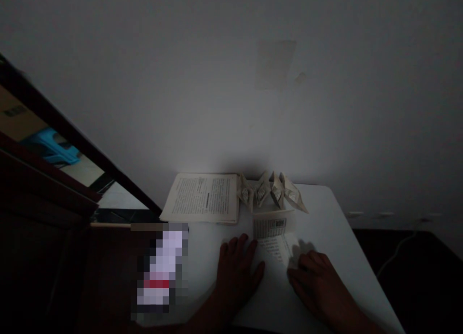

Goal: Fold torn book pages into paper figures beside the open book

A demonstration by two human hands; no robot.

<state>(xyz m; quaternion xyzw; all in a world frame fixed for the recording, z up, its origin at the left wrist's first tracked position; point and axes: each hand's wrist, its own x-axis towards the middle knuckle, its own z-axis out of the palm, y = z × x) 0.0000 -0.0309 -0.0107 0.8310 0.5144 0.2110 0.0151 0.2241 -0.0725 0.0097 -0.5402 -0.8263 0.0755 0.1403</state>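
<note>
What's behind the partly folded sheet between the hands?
Behind the sheet, a row of folded paper shapes sits on the white table, near the wall. The sheet's raised flap hides the tabletop directly behind it.

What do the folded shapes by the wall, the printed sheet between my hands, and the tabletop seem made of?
Folded shapes: paper, seemingly matte, with creases and print. Printed sheet: likely thin matte paper, by its text and folds. Tabletop: smooth, pale, no visible grain, perhaps laminate or painted wood.
</note>
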